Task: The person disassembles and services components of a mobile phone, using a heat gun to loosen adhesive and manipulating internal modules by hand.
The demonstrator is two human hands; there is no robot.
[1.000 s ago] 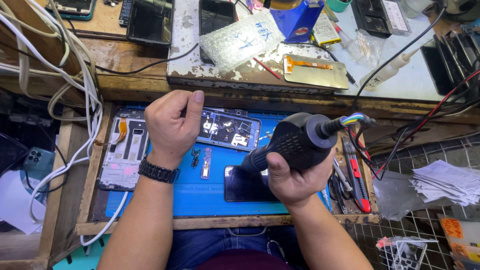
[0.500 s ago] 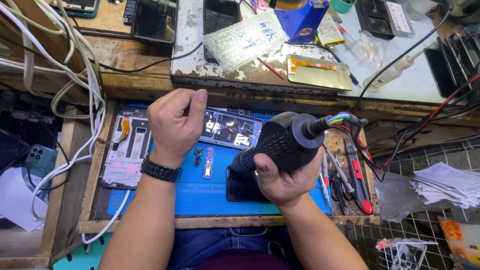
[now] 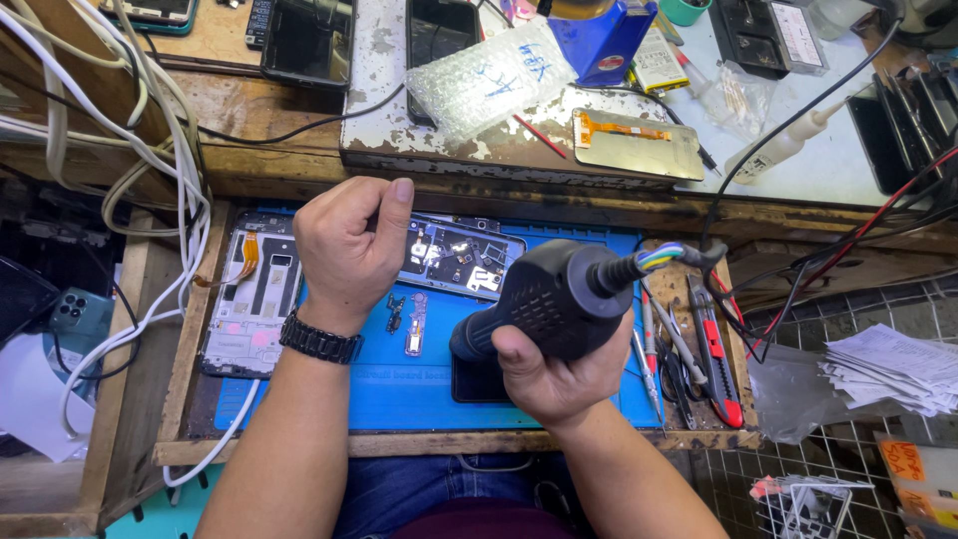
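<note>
My right hand (image 3: 559,374) grips a black hot-air gun handle (image 3: 544,299) with a cable out its back, its nozzle pointing down-left over a dark phone part (image 3: 474,379) on the blue work mat (image 3: 379,394). My left hand (image 3: 349,245) is a closed fist above the mat, wrist in a black watch, holding nothing that I can see. Behind the fist lies an opened phone body (image 3: 461,258) showing its boards. Small metal parts (image 3: 407,321) lie between the hands.
A phone frame with an orange flex (image 3: 244,299) lies at the mat's left. Tweezers and a red-handled knife (image 3: 714,354) lie at the right. White cables (image 3: 150,180) hang at the left. The upper shelf holds a screen panel (image 3: 639,145), bubble wrap (image 3: 494,80) and a blue bottle (image 3: 599,40).
The hot-air gun in my right hand has shifted a little left and lower toward the dark part. My left fist has barely moved.
</note>
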